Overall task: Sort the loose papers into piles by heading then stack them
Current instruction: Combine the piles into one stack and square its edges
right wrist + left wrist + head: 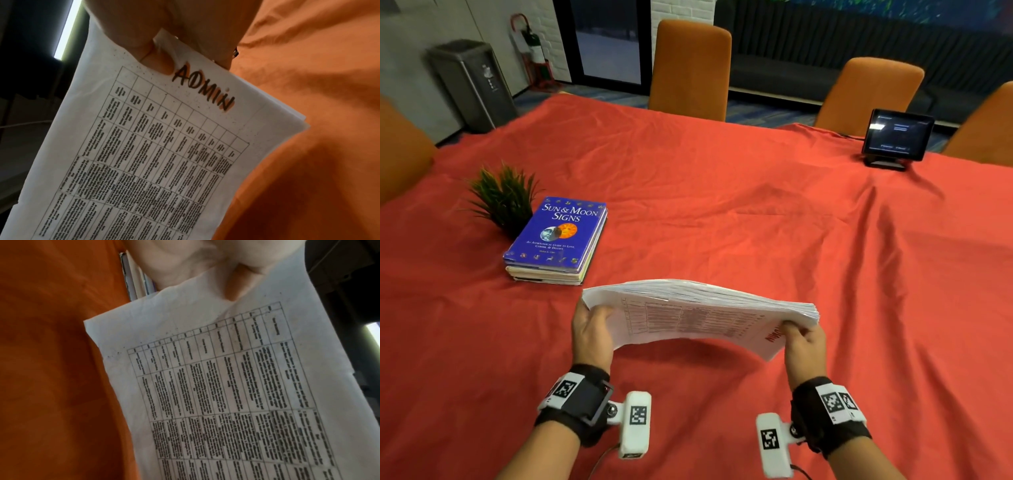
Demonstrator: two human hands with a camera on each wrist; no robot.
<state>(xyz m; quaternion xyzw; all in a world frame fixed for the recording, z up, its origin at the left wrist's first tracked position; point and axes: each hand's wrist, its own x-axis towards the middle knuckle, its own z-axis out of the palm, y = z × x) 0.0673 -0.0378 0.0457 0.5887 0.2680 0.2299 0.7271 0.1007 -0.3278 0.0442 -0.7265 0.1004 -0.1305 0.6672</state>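
A thick stack of white papers (pixel 698 311) hangs above the red tablecloth (pixel 722 212), held at both short ends and bowed upward in the middle. My left hand (pixel 592 325) grips its left end, with the thumb (pixel 236 283) lying on the facing sheet. My right hand (pixel 803 337) pinches the right end. The facing sheet (pixel 164 146) carries a printed table and the handwritten heading ADMIN (pixel 205 91) beside my right thumb (pixel 158 65). Edges of several sheets fan out at the stack's right end.
A blue book titled Sun & Moon Signs (pixel 558 233) lies on other books at the left, next to a small green plant (pixel 503 195). A tablet on a stand (pixel 897 137) sits far right. Orange chairs (pixel 690 68) line the far edge.
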